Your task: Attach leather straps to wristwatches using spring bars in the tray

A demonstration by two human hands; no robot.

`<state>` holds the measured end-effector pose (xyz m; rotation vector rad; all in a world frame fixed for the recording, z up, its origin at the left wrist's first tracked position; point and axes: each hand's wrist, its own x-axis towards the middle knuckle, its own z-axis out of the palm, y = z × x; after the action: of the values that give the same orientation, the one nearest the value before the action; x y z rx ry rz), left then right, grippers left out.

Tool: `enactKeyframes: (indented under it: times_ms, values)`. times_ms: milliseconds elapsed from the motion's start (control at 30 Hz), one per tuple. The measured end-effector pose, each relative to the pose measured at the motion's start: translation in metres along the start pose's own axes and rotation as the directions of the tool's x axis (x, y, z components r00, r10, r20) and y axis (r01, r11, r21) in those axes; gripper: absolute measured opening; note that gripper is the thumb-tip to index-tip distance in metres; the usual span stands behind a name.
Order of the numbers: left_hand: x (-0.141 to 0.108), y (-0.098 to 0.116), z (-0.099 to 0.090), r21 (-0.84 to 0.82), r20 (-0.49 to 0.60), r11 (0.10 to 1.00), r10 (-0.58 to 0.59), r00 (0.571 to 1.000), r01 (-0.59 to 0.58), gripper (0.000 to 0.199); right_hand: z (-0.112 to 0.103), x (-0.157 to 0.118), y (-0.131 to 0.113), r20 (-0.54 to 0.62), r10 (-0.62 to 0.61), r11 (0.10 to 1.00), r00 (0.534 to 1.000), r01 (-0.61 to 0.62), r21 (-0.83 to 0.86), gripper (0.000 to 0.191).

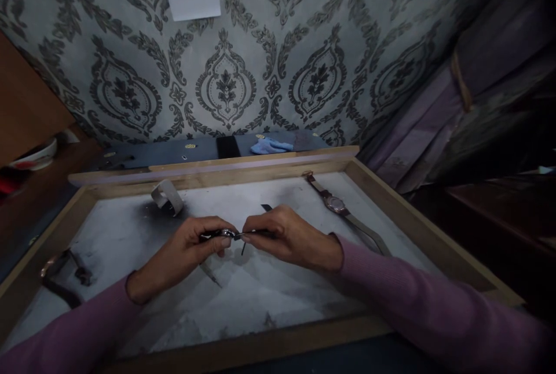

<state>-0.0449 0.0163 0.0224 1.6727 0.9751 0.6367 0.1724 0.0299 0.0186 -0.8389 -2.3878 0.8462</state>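
Observation:
My left hand (pixel 191 249) is closed around a wristwatch (pixel 227 233) with a shiny metal case, pinched between thumb and fingers. My right hand (pixel 291 238) meets it from the other side, its fingers closed on a slim dark tool whose thin metal tip (pixel 240 235) touches the watch's edge. A narrow black strip (pixel 243 248) hangs below the fingertips, and a dark flat end (pixel 266 207) shows behind my right hand. Under my left hand lies a thin pointed tool (pixel 211 275), partly hidden. The tool's exact kind is unclear in the dim light.
A shallow wooden-framed tray (pixel 386 206) with a pale surface lies beneath my hands. It holds a brown-strapped watch (pixel 335 204), a light curved band (pixel 167 197) and a dark watch (pixel 56 272). Behind its rim are a blue cloth (pixel 271 146) and a black flat object (pixel 228 146).

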Motion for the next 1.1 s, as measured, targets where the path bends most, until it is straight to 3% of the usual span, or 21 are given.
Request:
enactKeyframes:
  times_ms: [300,433,667,800,933,1100]
  values:
    - [-0.002,-0.003,0.001,0.0,0.018,0.996,0.086,0.996,-0.086,0.018,0.002,-0.008,-0.004,-0.104,-0.132,0.973,0.986,0.109,-0.206,0.034]
    - [0.0,-0.003,0.001,-0.021,0.026,0.999,0.039,0.999,-0.038,0.017,0.003,-0.007,-0.003,-0.128,-0.134,0.973,0.983,0.106,-0.205,0.031]
    - [0.005,-0.012,-0.004,-0.144,0.109,0.976,-0.147,0.983,0.161,0.029,-0.005,0.003,0.006,-0.054,0.101,0.994,0.993,-0.099,0.037,0.006]
    - [0.006,-0.009,-0.003,-0.188,0.125,0.962,-0.178,0.976,0.199,0.035,-0.009,0.005,0.012,-0.051,0.184,0.949,0.982,-0.164,0.27,0.012]
    - [0.006,-0.009,-0.002,-0.216,0.14,0.951,-0.195,0.971,0.222,0.041,-0.01,0.006,0.016,-0.015,0.251,0.826,0.968,-0.206,0.525,0.024]
    - [0.006,-0.014,-0.004,-0.25,0.174,0.938,-0.2,0.964,0.24,0.043,-0.014,0.008,0.021,-0.006,0.284,0.725,0.959,-0.211,0.655,0.037]
